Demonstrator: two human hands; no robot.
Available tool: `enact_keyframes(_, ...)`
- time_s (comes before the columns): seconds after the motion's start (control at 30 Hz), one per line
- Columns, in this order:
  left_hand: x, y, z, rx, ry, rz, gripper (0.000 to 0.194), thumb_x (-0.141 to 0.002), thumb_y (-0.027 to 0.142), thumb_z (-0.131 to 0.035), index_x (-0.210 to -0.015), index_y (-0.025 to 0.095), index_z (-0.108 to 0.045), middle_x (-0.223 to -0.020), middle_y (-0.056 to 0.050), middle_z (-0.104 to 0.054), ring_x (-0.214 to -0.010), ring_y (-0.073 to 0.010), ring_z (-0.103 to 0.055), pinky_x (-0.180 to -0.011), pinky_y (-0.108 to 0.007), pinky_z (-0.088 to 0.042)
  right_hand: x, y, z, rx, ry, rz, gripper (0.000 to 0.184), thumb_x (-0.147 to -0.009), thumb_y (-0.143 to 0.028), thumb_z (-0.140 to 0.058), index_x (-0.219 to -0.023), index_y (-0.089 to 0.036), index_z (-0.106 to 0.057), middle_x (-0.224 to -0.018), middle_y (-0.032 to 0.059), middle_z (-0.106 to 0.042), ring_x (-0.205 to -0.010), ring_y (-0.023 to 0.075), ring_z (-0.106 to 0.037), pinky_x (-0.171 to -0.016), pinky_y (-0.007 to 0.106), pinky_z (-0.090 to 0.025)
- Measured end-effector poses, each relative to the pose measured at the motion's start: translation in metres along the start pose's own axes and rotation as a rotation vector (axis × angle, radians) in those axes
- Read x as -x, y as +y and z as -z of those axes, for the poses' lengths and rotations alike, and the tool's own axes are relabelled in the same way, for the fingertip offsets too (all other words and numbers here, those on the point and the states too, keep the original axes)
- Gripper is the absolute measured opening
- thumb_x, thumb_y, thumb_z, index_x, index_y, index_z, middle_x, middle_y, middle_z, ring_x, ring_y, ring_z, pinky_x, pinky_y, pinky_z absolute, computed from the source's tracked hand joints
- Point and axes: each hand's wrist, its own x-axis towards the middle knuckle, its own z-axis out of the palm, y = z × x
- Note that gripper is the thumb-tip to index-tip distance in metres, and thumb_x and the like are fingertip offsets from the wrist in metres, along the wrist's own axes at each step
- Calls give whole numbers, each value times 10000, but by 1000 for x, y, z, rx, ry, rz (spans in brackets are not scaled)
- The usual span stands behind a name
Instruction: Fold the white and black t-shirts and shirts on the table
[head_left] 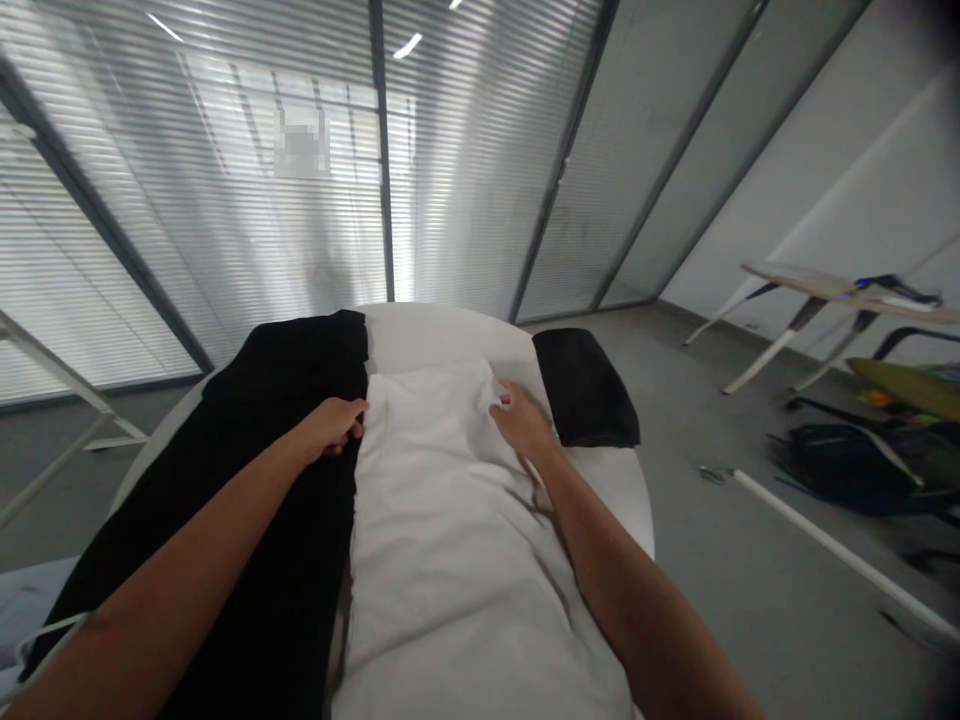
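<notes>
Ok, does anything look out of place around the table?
Yes: a white pole lies loose on the grey floor right of the round white table, a small metal item just beyond its end. It looks dropped rather than stored.

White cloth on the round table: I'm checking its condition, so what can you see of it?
The white cloth looks like soft cotton, with long creases, and lies flat along the round white table beside a black cloth. The right hand touches its rumpled far corner; the left hand reaches its left edge.
</notes>
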Motion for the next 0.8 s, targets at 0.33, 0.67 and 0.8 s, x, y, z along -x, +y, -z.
enact_keyframes(0.33, -16, -8, -5, 164, 29, -126, 226, -681, 350, -712, -649, 171, -577, -497, 57, -437, -379, -62, -323, -395, -224, -297, -21, 16, -13, -607, 37, -41, 524, -775, -252, -623, -1279, -152, -516, -1013, 74, -696, -854, 167, -651, -782, 288, -491)
enact_keyframes(0.67, -13, -13, 0, 404, 14, -177, 220, -616, 283, -752, -773, 163, -655, -519, 61, -448, -452, -51, -369, -413, -160, -279, -13, 9, -6, -939, 23, -208, 624, -635, -211, -700, -1243, -199, -562, -980, 21, -662, -678, 122, -581, -458, 195, -383)
enact_keyframes(0.8, -13, -14, 1, 520, -76, -206, 231, -575, 226, -765, -763, 154, -651, -646, 32, -510, -523, -48, -433, -394, -129, -243, -9, 5, 2, -1049, -27, -241, 605, -576, -135, -686, -1172, -198, -597, -842, -19, -630, -622, 102, -553, -440, 178, -352)
